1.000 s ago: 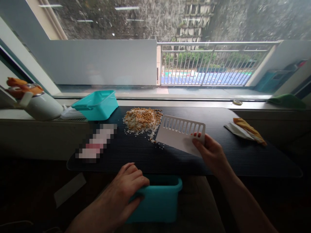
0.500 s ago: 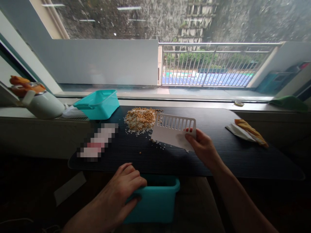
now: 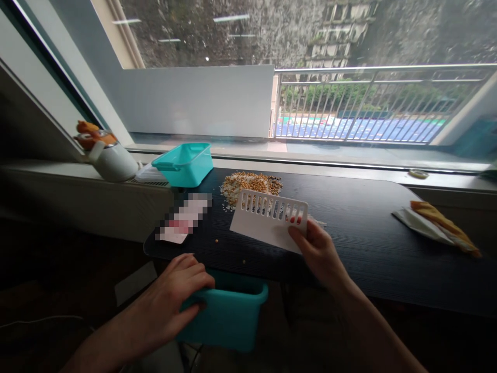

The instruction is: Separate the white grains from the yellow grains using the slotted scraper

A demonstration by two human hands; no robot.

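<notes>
My right hand [image 3: 316, 248] pinches the right end of a white slotted scraper [image 3: 264, 228], a flat plate with a row of long slots along its upper edge. The scraper stands tilted over the dark table, in front of a heap of white rice and yellow beans [image 3: 248, 184] with some darker grains at its right. Part of the heap is hidden behind the plate. My left hand [image 3: 180, 285] grips the rim of a turquoise bin [image 3: 229, 316], held just below the table's front edge. The bin's inside is dark, and its contents cannot be made out.
A second turquoise basin [image 3: 186, 166] stands at the table's back left. Near it lies a blurred-out pink and white item [image 3: 184, 220]. A yellow and white cloth [image 3: 438, 228] is on the right of the black table [image 3: 361, 217]. On the sill sits a pale pot [image 3: 116, 160].
The view has turned left, shifting the table rightward. The scraper has moved left and nearer to me relative to the heap. My left hand still grips the bin's rim.
</notes>
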